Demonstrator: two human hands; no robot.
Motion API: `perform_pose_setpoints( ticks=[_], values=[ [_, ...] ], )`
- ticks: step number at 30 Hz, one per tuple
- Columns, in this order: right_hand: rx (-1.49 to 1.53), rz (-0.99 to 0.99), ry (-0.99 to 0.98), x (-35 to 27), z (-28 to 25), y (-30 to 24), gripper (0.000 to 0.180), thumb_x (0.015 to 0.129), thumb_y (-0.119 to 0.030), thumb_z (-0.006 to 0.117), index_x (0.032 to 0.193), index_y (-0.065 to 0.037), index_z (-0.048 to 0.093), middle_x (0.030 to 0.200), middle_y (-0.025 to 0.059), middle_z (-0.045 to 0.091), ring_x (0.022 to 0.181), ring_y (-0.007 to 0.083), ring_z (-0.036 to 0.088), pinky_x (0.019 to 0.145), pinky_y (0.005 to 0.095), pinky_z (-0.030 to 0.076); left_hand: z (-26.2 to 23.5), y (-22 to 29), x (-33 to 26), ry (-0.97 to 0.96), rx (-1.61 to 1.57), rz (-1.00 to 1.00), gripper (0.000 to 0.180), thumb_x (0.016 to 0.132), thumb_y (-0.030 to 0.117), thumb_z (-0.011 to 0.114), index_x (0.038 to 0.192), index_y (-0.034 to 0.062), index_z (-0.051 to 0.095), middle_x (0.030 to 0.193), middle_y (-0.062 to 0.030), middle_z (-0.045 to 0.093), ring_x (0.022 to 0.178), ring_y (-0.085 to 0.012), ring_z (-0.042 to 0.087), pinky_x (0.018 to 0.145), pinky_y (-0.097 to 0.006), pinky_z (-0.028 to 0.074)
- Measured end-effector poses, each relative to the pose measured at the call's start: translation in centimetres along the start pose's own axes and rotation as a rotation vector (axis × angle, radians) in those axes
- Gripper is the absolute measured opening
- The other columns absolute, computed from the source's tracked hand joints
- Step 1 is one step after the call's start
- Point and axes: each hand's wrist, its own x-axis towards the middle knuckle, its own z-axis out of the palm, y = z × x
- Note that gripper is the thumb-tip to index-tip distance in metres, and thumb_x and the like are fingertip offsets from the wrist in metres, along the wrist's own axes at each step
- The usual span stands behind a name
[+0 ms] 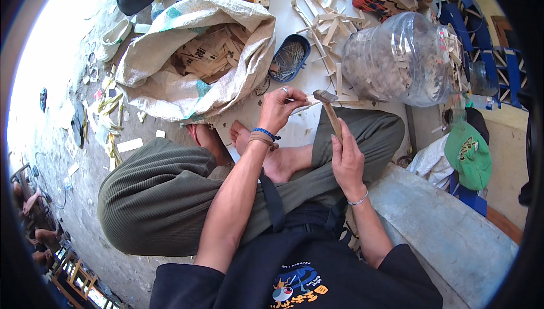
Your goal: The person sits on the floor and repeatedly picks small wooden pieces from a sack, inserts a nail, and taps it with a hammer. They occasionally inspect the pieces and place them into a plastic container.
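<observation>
My right hand (347, 159) is wrapped round the wooden handle of a hammer (330, 111), whose metal head is raised just right of my left hand. Thumb and fingers of my left hand (279, 106) are pinched together over the white tiles beside my bare foot (277, 159). Something small and pale shows at the fingertips, too small to make out. Just beyond that hand sits a blue dish (306, 54) of nails. Thin wooden strips (328, 28), some joined into small frames, lie in a heap beyond the hammer.
A woven sack (147, 54) of wood scraps stands open at the left. On the right lies a big clear plastic bottle (391, 54) filled with wooden pieces. A green cap (469, 153) and a grey board (442, 229) are close by my right side. Sandals and scraps litter the floor leftward.
</observation>
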Motion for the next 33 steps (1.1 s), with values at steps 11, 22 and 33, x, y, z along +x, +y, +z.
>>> perform_pose_setpoints(
  ticks=[11,22,33],
  values=[
    [-0.033,-0.015,0.001,-0.1,0.1,0.0,0.047,0.107,-0.022,0.059,0.153,-0.016,0.050,0.096,0.0155,0.067,0.073,0.0391,0.068,0.061,0.0492,0.055,-0.1,0.5,0.0,-0.009,0.009,-0.014,0.010,0.083,0.004,0.083,0.091,0.0004,0.078,0.090,-0.0081,0.079,0.082,-0.0161,0.075,0.078,-0.031,0.059],
    [-0.034,0.089,-0.127,-0.2,0.1,-0.4,0.043,0.107,-0.022,0.059,0.149,-0.013,0.054,0.099,0.0186,0.070,0.081,0.0419,0.070,0.067,0.0507,0.055,-0.1,0.3,0.1,-0.040,0.041,-0.059,0.012,0.084,0.003,0.084,0.094,0.0002,0.078,0.095,-0.0073,0.078,0.088,-0.0120,0.073,0.082,-0.029,0.059],
    [0.169,0.440,-0.203,9.0,3.3,1.9,0.044,0.101,-0.039,0.070,0.112,0.003,0.069,0.086,0.0230,0.071,0.081,0.0362,0.070,0.075,0.0426,0.053,-0.5,0.8,0.3,-0.052,0.064,-0.050,0.014,0.085,0.008,0.086,0.094,0.0004,0.078,0.093,-0.0057,0.078,0.086,-0.0120,0.072,0.080,-0.028,0.058]
  ],
)
